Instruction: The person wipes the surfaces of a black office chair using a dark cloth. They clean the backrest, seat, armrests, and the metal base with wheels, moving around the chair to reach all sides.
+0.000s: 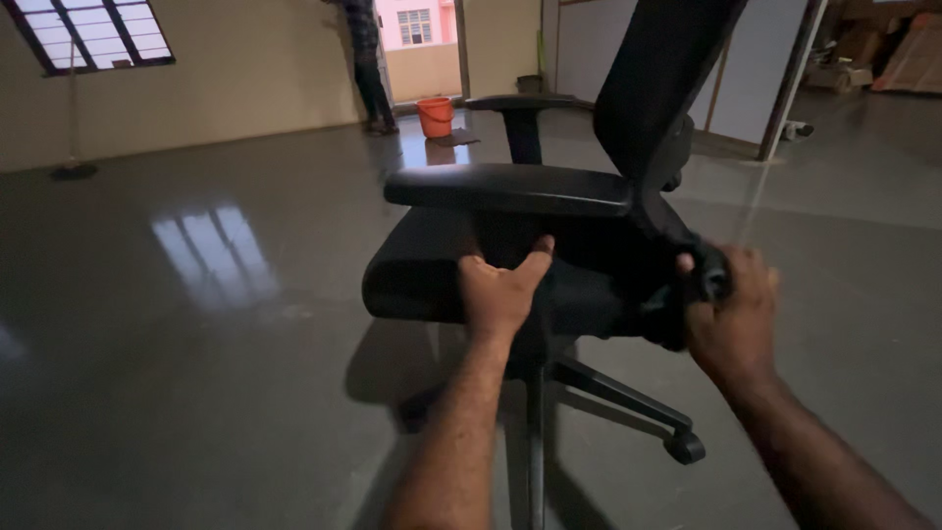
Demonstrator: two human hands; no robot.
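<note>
Head view is showing you looking down at a black office chair [549, 226] standing on a glossy grey floor [196, 373] in a dim, mostly bare room. The chair is sitting centre frame, turned side-on to you, with its tall backrest [653, 79] rising on the right.

Your left hand [502, 290] is pressing against the side of the seat cushion [422, 270] just under the near armrest [505, 186], thumb pointing up and fingers curling onto the seat edge. Your right hand [731, 314] is closing around a dark knob or lever at the rear of the seat, where the backrest is joining; its fingers are wrapping tight, though what exactly they are gripping is too dark to tell.

To handle this well, you are probably best keeping the left hand braced firmly so the chair is not rolling away on its casters, while the right hand is working the rear fitting with steady, even pressure.

Counting what is showing: one chair, two armrests, one backrest, and two legs of the wheeled base in view, with one caster [684, 447] clearly visible. Farther back, one orange bucket [435, 116] is standing near a doorway, one person [368, 69] is standing beside it, and one barred window [93, 34] is sitting high on the left wall.
</note>
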